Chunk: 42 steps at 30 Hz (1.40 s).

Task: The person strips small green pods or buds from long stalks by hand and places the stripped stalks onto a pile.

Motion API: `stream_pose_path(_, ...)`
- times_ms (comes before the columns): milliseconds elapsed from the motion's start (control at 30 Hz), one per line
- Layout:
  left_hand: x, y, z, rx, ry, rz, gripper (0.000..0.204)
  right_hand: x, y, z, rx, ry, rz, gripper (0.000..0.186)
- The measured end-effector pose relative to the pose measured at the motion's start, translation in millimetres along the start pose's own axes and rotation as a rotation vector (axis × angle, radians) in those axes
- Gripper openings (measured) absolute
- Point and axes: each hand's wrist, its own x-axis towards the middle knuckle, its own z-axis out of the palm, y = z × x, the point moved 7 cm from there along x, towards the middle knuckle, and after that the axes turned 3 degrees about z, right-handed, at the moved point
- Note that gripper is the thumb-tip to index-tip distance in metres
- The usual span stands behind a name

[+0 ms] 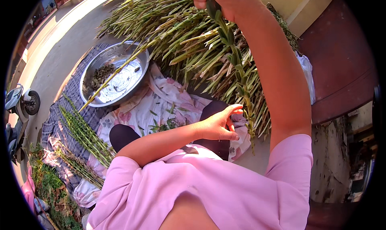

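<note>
My right hand (225, 3) is raised at the top of the view, its fingers closed round a green stalk of seed pods, which looks like sesame (235, 59). The stalk hangs down past my right forearm, pods along its length, and its thin tip comes down beside my left hand. My left hand (217, 123) reaches across my lap with thumb and fingers apart, close to the lower stalk and holding nothing. Under it, loose green pods and leaves (165, 124) lie on a flowered cloth (161, 95) between my knees.
A big heap of cut stalks (193, 41) lies ahead. A metal basin (116, 95) holding dark plant bits stands front left, with a long thin stalk crossing over it. Bundles of green stalks (86, 129) lie at left on a checked cloth (54, 117). A scooter (20, 109) stands farther left.
</note>
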Motion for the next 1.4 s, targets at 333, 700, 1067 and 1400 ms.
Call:
stream_pose_path(333,17,39,-22,0.022,0.357,0.253,0.033,12,-28,44,-0.399,-0.097,-0.054,0.023)
stream_pose_path(700,-49,162,-208,0.067,0.678,0.369,0.028,-170,140,-76,-0.588,-0.269,0.552,0.064)
stream_pose_path(1067,-137,165,-224,-0.252,0.953,0.531,0.077,-104,122,13,-0.066,-0.073,0.409,0.012)
stream_pose_path(1400,-141,18,-65,-0.26,0.752,0.483,0.052,81,83,196,0.157,-0.218,0.237,0.019)
